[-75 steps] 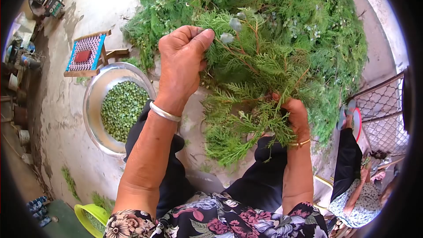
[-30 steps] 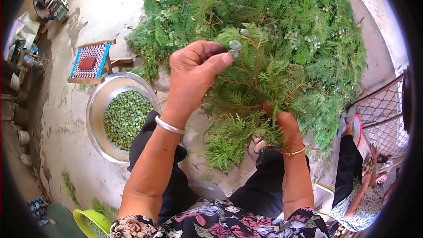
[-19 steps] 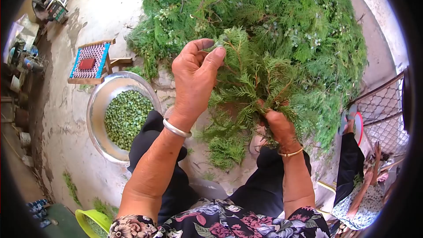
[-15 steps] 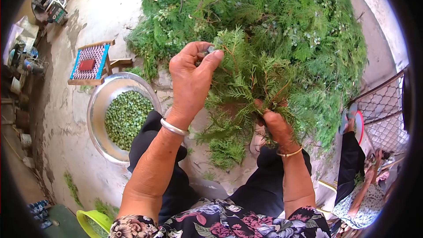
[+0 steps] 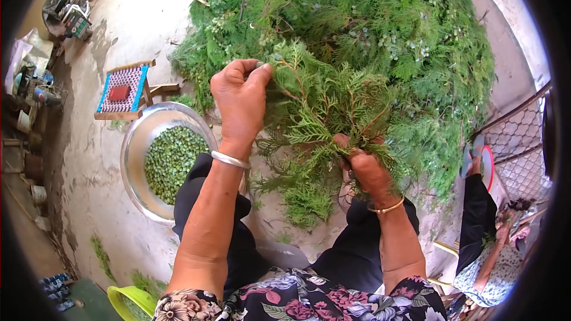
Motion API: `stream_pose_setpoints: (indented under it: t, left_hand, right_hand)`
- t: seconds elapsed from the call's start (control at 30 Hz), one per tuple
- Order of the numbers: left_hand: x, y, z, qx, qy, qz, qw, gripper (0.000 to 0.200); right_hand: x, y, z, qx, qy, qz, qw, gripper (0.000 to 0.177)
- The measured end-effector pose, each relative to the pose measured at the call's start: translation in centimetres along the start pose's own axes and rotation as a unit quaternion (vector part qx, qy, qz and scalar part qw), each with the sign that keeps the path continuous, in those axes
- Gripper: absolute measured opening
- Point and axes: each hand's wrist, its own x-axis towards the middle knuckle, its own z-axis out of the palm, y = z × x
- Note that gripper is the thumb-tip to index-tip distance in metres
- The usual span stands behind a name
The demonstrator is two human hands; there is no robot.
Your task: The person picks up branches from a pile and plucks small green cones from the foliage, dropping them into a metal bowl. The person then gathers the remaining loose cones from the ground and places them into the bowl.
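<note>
My left hand, a silver bangle at its wrist, is closed in a pinch beside the tip of a leafy evergreen sprig. A bit of a small green cone shows between thumb and forefinger; the curled fingers hide the rest. Wrapped round the lower stems, my right hand holds the bunch of evergreen sprigs upright above my knees. To the left stands a wide metal basin with many small green cones in it. Ahead lies a big heap of cut evergreen branches bearing pale cones.
A low woven stool with a red patch stands behind the basin. A yellow-green tub is at the lower left. At the right, another person's arm and dark trouser leg show near a wire-mesh panel. Loose sprigs lie on the concrete floor.
My left hand has moved left and slightly away from the sprigs, still pinched. My right hand keeps its hold on the bunch, shifted slightly left.
</note>
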Motion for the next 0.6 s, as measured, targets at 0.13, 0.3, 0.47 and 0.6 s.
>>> stream_pose_setpoints:
  t: [0.13,0.3,0.47,0.6]
  left_hand:
    - [4.5,-3.1,-4.5,-0.35,0.108,-0.311,0.877,0.012]
    - [3.8,-1.4,-6.5,-0.61,-0.108,-0.356,0.7,0.026]
    - [2.0,1.7,-4.4,-0.509,-0.042,-0.399,0.761,0.02]
    - [1.1,1.7,-3.6,-0.471,-0.149,-0.308,0.813,0.019]
  right_hand:
    - [-2.1,1.4,-0.2,0.042,0.012,0.078,0.996,0.041]
    - [-1.4,2.2,-0.5,-0.094,0.13,-0.013,0.987,0.03]
    - [-1.3,2.8,0.0,-0.195,0.164,-0.063,0.965,0.022]
    - [1.4,-0.5,-0.5,0.193,0.256,0.011,0.947,0.024]
